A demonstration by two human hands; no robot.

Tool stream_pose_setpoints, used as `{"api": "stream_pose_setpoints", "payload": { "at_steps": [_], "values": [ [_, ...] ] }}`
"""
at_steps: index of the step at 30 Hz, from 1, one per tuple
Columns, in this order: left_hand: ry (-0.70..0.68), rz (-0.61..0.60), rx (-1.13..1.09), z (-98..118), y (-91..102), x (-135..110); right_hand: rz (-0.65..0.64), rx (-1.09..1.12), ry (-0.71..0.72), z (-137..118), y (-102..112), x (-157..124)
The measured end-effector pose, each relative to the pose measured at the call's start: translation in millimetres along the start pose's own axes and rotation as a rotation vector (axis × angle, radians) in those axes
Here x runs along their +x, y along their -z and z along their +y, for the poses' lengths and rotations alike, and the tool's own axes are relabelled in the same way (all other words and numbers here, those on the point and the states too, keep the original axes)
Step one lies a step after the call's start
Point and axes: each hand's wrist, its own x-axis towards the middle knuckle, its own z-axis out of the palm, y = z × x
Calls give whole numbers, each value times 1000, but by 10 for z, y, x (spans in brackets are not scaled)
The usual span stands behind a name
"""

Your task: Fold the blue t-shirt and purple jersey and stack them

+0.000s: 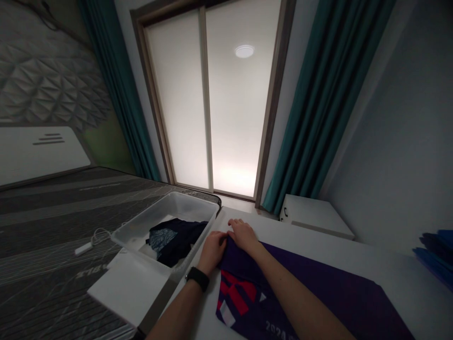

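A dark purple printed cloth (329, 278) lies flat along the white table. Its near part bears a red pattern, a white patch and the number 2024. My left hand (213, 249), below a black wristband, is closed on the cloth's far left corner. Beside it, my right hand (244, 233) pinches the same corner between thumb and forefinger, its other fingers reaching out past the edge. The fingertips of both hands nearly meet there. My right forearm crosses over the cloth and covers some of it.
Left of the table, a translucent plastic bin (193, 203) holds dark folded clothes (177, 238). A white board or box (129, 285) and a white corded plug (84, 249) lie on the dark bed (42, 255). Blue fabric (437, 255) is stacked at right. Behind stands a white cabinet (314, 212).
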Motion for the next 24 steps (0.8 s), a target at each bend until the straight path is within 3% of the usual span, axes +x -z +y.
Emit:
{"api": "stream_pose_setpoints", "payload": {
  "at_steps": [7, 13, 15, 19, 24],
  "values": [
    [-44, 0, 101, -37, -28, -18, 36, 26, -2, -20, -16, -406],
    [-58, 11, 189, 39, 34, -80, -27, 82, 4, -68, -247, -720],
    [-140, 10, 225, 99, 66, -127, -29, 68, -1, -67, -299, -728],
    [-350, -141, 309, 194, 53, -227, -43, 55, 14, -56, -288, -716],
    [-225, -321, 406, 168, -53, -269, -62, 34, -70, 112, -140, -886]
  ]
}}
